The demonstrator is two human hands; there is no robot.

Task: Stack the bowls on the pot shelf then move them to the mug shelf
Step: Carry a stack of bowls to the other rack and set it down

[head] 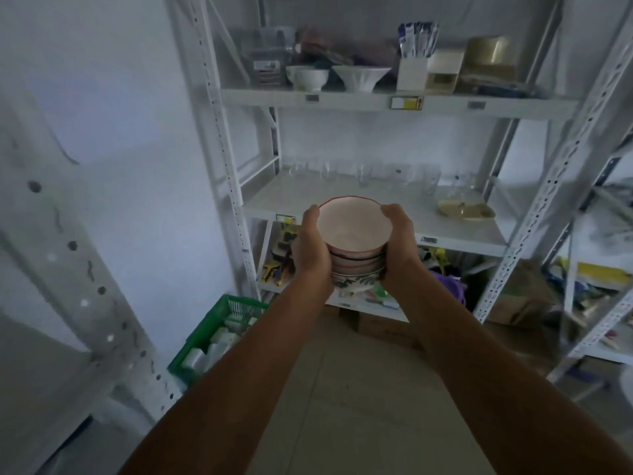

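Note:
A stack of several nested bowls (pixel 354 234), white inside with red rims, hangs in the air in front of a white metal rack. My left hand (pixel 313 248) grips the stack's left side and my right hand (pixel 399 245) grips its right side. The stack is level with the front edge of the middle shelf (pixel 455 231), which carries a row of clear glasses (pixel 363 173) along its back. On the upper shelf (pixel 342 101) stand a white mug (pixel 306 78) and a white flared bowl (pixel 361 77).
A shallow yellowish glass dish (pixel 466 209) lies at the right of the middle shelf. Boxes and packets crowd the upper shelf's right. A green crate (pixel 219 334) of white items sits on the floor at left. Another rack (pixel 603 286) stands at right, with cluttered lower shelves.

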